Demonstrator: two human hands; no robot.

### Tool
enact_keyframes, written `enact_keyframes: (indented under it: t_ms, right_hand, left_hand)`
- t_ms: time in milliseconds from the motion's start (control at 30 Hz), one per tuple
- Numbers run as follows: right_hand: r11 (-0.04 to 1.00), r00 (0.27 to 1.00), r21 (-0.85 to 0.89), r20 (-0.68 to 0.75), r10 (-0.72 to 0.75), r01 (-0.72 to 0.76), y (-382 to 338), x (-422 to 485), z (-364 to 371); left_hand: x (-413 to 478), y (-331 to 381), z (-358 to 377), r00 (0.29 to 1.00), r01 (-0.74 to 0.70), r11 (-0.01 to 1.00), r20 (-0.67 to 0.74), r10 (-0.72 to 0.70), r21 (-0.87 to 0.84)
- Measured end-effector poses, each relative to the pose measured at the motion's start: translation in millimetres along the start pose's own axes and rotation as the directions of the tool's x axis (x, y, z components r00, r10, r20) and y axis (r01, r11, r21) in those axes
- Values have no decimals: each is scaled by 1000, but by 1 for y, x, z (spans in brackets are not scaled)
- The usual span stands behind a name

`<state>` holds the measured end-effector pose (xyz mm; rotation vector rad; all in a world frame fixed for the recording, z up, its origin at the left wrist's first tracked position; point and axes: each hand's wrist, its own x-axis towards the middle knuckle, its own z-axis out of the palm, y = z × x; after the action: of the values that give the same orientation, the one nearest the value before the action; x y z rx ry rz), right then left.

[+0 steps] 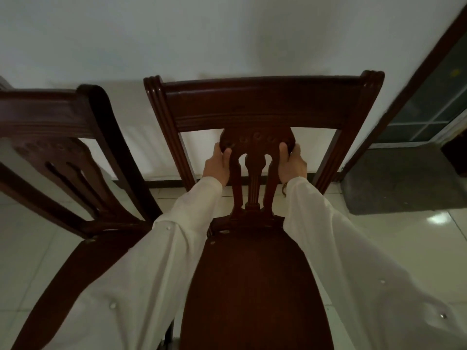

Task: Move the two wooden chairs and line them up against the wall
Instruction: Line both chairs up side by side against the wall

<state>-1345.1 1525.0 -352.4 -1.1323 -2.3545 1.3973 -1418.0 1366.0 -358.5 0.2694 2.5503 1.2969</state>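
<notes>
A dark wooden chair [255,104] stands right in front of me, its back towards the white wall [227,34] and its seat under my arms. My left hand [217,165] grips the left edge of the carved centre splat. On the splat's right edge my right hand [292,164] holds the same way. A second matching wooden chair [65,122] stands just to the left, also with its back near the wall, partly cut off by the frame.
A dark door frame [414,92] with a glass door rises at the right. A grey mat [404,180] lies on the glossy tiled floor [417,248] before it. A dark skirting strip runs along the wall's base.
</notes>
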Motion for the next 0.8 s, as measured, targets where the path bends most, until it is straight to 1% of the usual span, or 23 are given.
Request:
enact_keyframes:
  t_ms: [133, 233, 300, 367, 433, 533, 633, 800]
  right_hand:
    - [992, 999, 117, 27, 36, -39, -2, -21, 4]
    - [985, 1000, 169, 20, 19, -22, -1, -49, 8]
    - [990, 1000, 141, 26, 6, -9, 0, -69, 10]
    - [997, 999, 78, 44, 3, -6, -1, -89, 11]
    - [999, 996, 37, 85, -32, 29, 0, -109, 12]
    - [996, 990, 20, 107, -87, 85, 0, -141, 15]
    - [994, 986, -4, 131, -103, 105, -2, -175, 21]
    - [987, 973, 9, 167, -160, 161, -20, -245, 36]
  left_hand:
    - [-20, -8, -6, 999, 36, 998, 41, -35, -45]
    - [-50, -21, -20, 993, 44, 993, 111, -32, -113]
    - [-74, -29, -31, 990, 37, 988, 141, -16, -147]
    - [-96, -34, -43, 990, 23, 984, 139, 2, -178]
    - [-116, -37, -54, 992, 10, 977, 128, 18, -213]
    - [-147, -42, -74, 991, -9, 970, 125, 40, -242]
    - [-177, -47, -96, 993, -12, 969, 108, 40, -249]
    - [-224, -62, -153, 989, -67, 968, 114, 97, -243]
